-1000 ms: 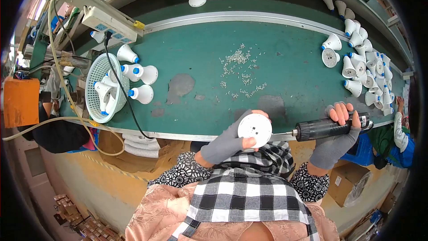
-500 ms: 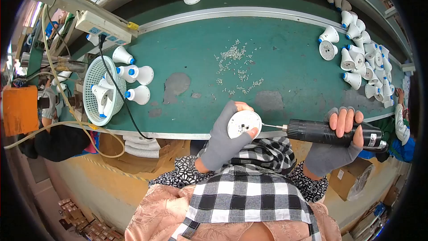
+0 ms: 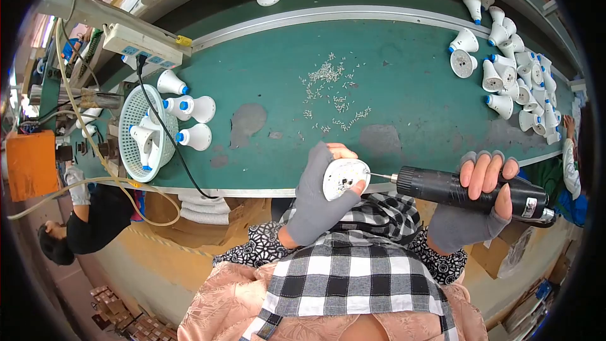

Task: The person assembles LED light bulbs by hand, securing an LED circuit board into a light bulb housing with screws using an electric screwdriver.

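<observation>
In a grey fingerless glove, my left hand [image 3: 319, 192] grips a white bulb housing [image 3: 341, 173], its round face with small dark parts turned up toward me. My right hand [image 3: 483, 189], gloved alike, is wrapped round a black electric screwdriver [image 3: 435, 185] held level. The thin bit [image 3: 382, 176] points left and its tip meets the rim of the housing's face; whether a screw sits there is too small to tell. Beyond my hands, many tiny pale screws [image 3: 331, 72] lie scattered over the green bench [image 3: 278, 44].
A pale green basket [image 3: 128, 142] holds several white housings, with others [image 3: 196, 137] beside it. More housings [image 3: 505, 76] crowd the bench's right end. A black cable [image 3: 165, 123] hangs from a power strip [image 3: 142, 45] across the basket. At left, a person in black [image 3: 101, 215] bends near an orange box [image 3: 31, 164].
The screwdriver has shifted slightly left and its bit tip stays at the housing's edge. The housing has tilted a little. At left, the person in black has come further into view.
</observation>
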`<action>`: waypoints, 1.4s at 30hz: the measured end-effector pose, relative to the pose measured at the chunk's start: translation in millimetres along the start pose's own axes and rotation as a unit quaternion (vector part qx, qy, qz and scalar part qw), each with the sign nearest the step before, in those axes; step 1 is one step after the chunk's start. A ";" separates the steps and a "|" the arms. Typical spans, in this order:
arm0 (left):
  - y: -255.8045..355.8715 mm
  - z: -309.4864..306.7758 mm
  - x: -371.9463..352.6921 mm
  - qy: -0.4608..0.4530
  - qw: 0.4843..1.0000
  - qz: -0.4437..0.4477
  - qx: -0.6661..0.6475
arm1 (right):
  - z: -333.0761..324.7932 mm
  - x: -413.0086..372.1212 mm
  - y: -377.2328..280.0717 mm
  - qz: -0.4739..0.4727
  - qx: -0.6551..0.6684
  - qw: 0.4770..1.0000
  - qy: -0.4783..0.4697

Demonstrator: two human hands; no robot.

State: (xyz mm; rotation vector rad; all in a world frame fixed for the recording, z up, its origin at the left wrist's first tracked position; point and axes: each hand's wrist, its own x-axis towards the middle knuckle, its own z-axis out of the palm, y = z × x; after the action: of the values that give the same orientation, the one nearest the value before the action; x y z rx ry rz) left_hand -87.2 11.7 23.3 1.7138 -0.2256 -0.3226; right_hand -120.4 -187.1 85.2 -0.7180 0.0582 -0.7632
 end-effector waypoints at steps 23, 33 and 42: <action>1.2 7.3 -2.2 0.029 0.999 -0.026 -0.038 | 18.0 -34.1 -18.7 0.015 -0.109 0.991 -0.072; 2.5 9.4 -0.2 0.060 0.998 -0.009 -0.013 | 18.8 -38.9 -25.3 0.036 -0.128 0.987 -0.094; 3.5 11.9 -2.4 0.063 0.998 0.007 0.007 | 20.4 -37.9 -6.8 -0.061 -0.112 0.987 -0.099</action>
State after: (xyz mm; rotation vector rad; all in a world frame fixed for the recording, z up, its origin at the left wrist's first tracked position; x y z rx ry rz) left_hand -93.3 0.8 25.1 1.7387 -0.1473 -0.2035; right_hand -146.3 -154.2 97.3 -1.0170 -0.0827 -0.8061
